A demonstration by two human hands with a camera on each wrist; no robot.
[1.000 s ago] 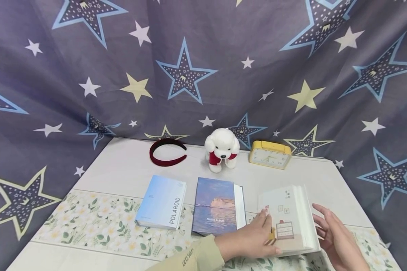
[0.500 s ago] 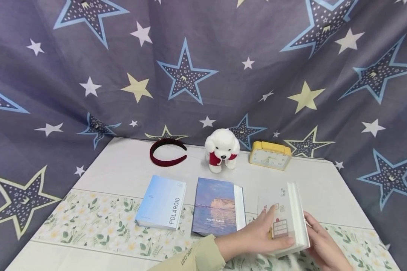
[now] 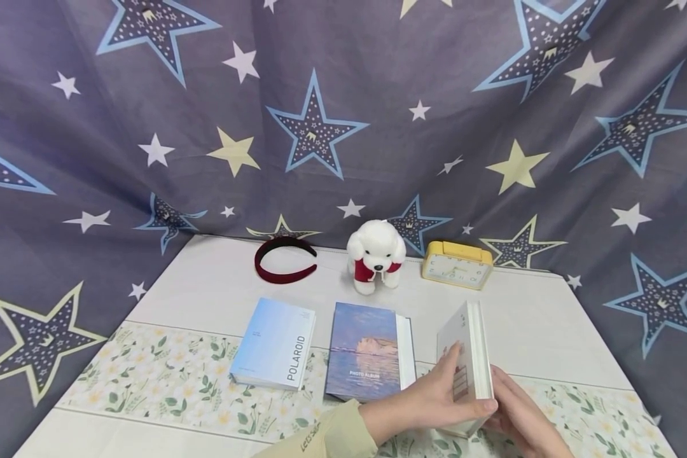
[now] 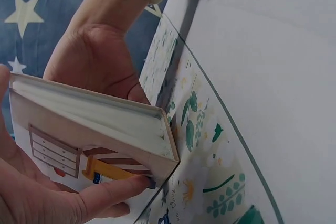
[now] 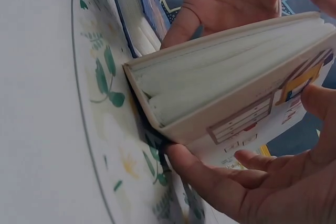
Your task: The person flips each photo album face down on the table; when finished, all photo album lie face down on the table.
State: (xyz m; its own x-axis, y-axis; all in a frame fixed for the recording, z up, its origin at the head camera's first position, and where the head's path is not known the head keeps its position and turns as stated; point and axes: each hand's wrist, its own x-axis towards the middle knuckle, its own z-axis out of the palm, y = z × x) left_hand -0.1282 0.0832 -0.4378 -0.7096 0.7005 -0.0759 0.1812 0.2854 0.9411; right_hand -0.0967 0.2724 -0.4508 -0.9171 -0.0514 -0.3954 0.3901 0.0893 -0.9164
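Both hands hold a thick white photo album (image 3: 464, 375), tilted almost upright at the right front of the table, its page edges facing up. A chest of drawers and a yellow chair are drawn on its cover. My left hand (image 3: 429, 404) lies against the left cover, its thumb reaching over to the lower page edge. On the opposite cover, my right hand (image 3: 518, 413) supports the album from the right, partly hidden behind it in the head view. In the right wrist view the fingers (image 5: 210, 177) of that hand spread across the cover, near its lower corner.
Left of the white album lie a sea-painting photo album (image 3: 363, 350) and a blue Polaroid album (image 3: 277, 343). Along the back stand a dark red headband (image 3: 280, 277), a white plush dog (image 3: 376, 254) and a yellow alarm clock (image 3: 458, 264). A star-patterned curtain (image 3: 343, 159) hangs behind.
The white album has turned from lying tilted to nearly upright, its right side swinging up and leftward. The right hand has come in from the right against its back cover.
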